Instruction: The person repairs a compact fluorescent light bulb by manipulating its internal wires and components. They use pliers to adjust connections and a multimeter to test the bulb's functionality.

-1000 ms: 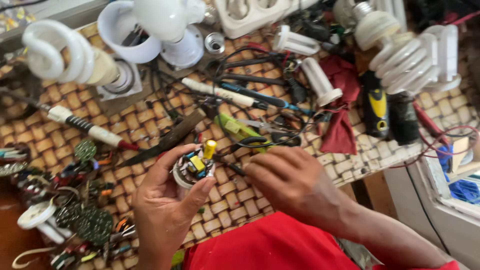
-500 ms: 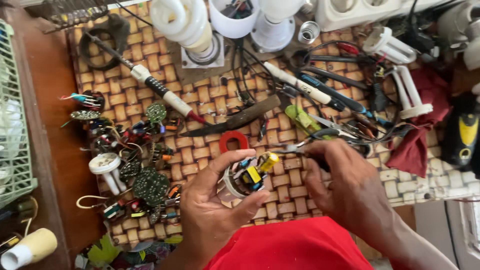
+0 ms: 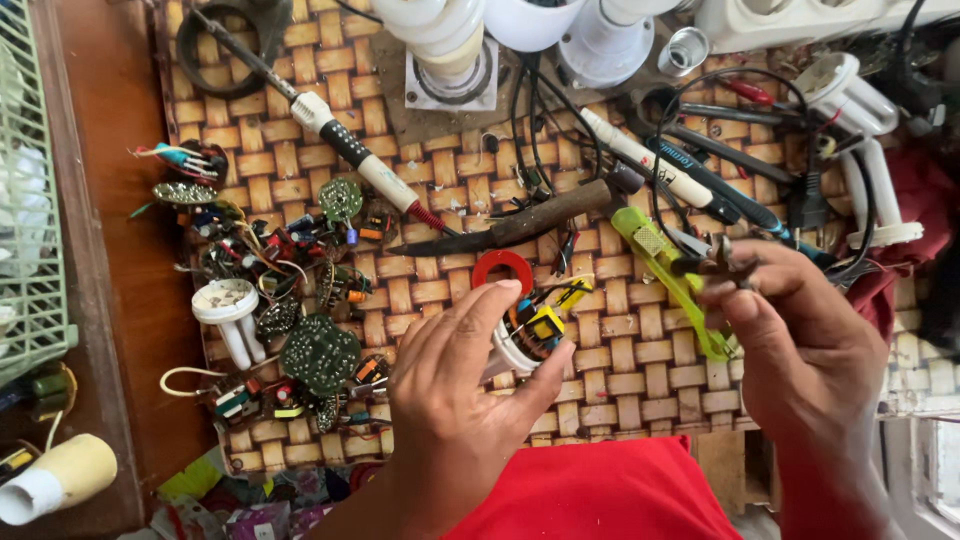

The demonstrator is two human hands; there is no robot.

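The left hand (image 3: 455, 400) is closed around an opened lamp base (image 3: 525, 335), thumb on one side and fingers on the other, so that the small circuit board with its yellow and blue parts faces up. The grip matches that of half a second ago; the base has only been carried a little toward the middle of the woven mat (image 3: 620, 400).

The right hand (image 3: 800, 340) has been drawn away to the right of the base and is now shut on small pliers (image 3: 722, 262), the dark tips pinched between thumb and forefinger. Half a second ago this hand was nearly touching the board; a clear gap now lies between them. From this it is judged that a step on the board has been finished or a tool taken up.

The base is thus held near the mat's near edge, just left of the pliers. A yellow-green tool (image 3: 670, 275) lies between the two hands. A red ring (image 3: 503, 270) lies just beyond the base, and beyond that a dark-handled blade (image 3: 520, 225). Loose circuit boards (image 3: 320, 352) are heaped toward the mat's left edge.
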